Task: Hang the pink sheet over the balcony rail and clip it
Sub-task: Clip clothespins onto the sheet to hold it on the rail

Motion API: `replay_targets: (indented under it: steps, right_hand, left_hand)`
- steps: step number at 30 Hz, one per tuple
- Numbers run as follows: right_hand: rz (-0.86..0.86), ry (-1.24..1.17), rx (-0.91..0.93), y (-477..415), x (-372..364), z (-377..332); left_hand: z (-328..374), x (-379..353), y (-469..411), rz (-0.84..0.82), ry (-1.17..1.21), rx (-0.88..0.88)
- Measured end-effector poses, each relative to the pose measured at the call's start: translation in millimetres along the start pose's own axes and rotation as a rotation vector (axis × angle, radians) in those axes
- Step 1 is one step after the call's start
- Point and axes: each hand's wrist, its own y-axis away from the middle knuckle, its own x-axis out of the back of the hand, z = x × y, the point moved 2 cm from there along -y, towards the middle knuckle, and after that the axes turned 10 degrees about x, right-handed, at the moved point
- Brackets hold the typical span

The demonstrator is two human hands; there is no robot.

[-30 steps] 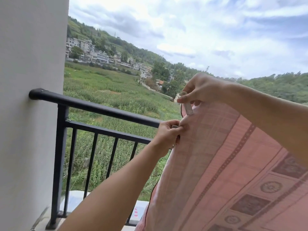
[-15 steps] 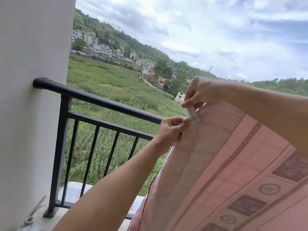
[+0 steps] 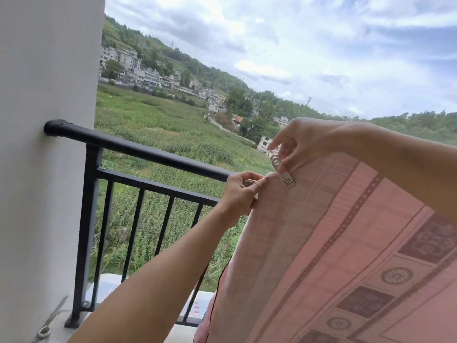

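Observation:
The pink patterned sheet is draped over the black balcony rail and fills the right side of the view. My left hand pinches the sheet's left edge against the rail and also holds a small metal clip between its fingers. Just to the right, my right hand grips a silver metal clip by its looped end. That clip's perforated jaw lies on the sheet's top fold. The index finger sticks out, off the clip. The rail under the sheet is hidden.
A white wall closes off the left, where the rail ends. Scissors lie on the ledge by the railing post. Vertical black bars stand below the rail, with fields and houses far beyond.
My right hand has brought the silver clip down onto the sheet's top fold and lifted its index finger. My left hand has kept its pinch on the edge.

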Motion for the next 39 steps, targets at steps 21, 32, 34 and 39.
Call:
replay_targets:
  steps: [21,32,34,39]
  right_hand:
    - [0.287,-1.112,-0.058,72.7,-353.4,-48.7]
    - [0.200,-1.569,-0.219,81.5,-406.3,-71.0]
    - [0.133,-1.627,-0.294,84.7,-415.5,-68.3]
    - [0.133,-1.581,-0.463,90.4,-434.4,-54.6]
  left_hand:
    - [-130.0,68.2,109.8,0.292,-0.115,0.505]
    - [-205.3,60.9,162.3,0.475,0.159,0.629]
    - [-217.6,59.3,164.4,0.465,0.199,0.635]
    - [-248.7,53.8,156.8,0.403,0.091,0.680]
